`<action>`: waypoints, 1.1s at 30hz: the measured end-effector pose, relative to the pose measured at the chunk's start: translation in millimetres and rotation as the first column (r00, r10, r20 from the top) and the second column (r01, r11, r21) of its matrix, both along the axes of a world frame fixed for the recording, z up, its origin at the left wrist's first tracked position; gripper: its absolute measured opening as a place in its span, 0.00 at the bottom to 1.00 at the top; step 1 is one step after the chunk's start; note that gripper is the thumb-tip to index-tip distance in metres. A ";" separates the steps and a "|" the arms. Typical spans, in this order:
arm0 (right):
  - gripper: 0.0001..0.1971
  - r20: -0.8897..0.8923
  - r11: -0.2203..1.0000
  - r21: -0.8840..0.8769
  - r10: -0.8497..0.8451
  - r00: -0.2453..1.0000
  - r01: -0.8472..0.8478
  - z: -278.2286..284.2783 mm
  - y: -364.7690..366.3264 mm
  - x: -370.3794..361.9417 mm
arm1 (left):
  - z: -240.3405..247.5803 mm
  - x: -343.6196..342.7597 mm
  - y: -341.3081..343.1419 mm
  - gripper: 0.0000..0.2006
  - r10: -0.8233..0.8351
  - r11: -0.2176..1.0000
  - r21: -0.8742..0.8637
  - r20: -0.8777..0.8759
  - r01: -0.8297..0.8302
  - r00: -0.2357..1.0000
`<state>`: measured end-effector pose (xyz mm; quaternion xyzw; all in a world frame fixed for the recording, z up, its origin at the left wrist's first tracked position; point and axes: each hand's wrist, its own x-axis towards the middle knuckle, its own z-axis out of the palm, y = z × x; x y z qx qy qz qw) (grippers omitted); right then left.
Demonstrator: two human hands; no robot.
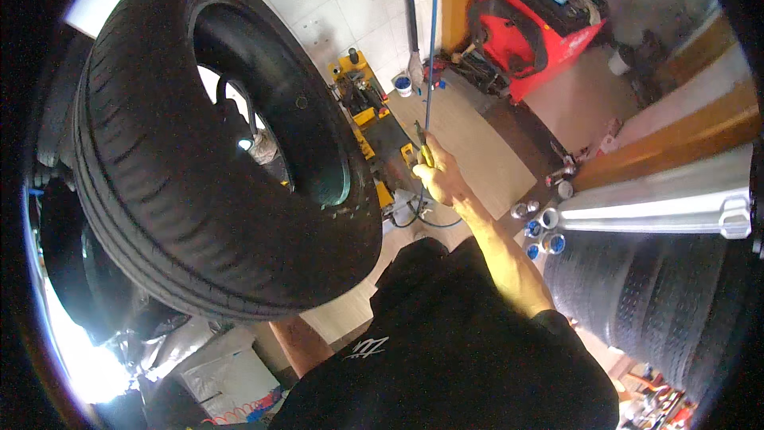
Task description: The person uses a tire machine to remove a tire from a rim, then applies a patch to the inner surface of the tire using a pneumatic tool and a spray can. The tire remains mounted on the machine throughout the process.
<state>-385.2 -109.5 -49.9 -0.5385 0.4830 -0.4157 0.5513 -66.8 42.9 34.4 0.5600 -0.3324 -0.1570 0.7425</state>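
Observation:
A large black car tyre point(151, 159) stands upright and tilted on my left, filling much of the view. My left forearm point(302, 346) runs up behind the tyre's lower edge, which hides my left hand and its fingers. To the right of the tyre, my right hand point(442, 175) is closed around a slim yellow-handled tool point(428, 156) with a dark tip pointing away from me. The tool's exact kind is too small to make out. It is apart from the tyre. Through the tyre's opening show a dark curved cable and a small bright light point(245, 144).
A yellow-edged tool tray point(370, 115) holds several tools beyond the tyre. A blue hose point(430, 48) hangs near the tiled wall point(318, 0). Far right stands a red machine point(525, 40). Stacked tyres point(637, 295) and several small cans point(549, 231) are at right.

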 end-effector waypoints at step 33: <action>0.17 -0.718 0.449 0.394 0.695 0.037 -0.802 -140.0 -426.5 114.7 | 152.4 -146.3 106.2 0.37 0.791 0.233 0.183 0.536 -0.955 0.296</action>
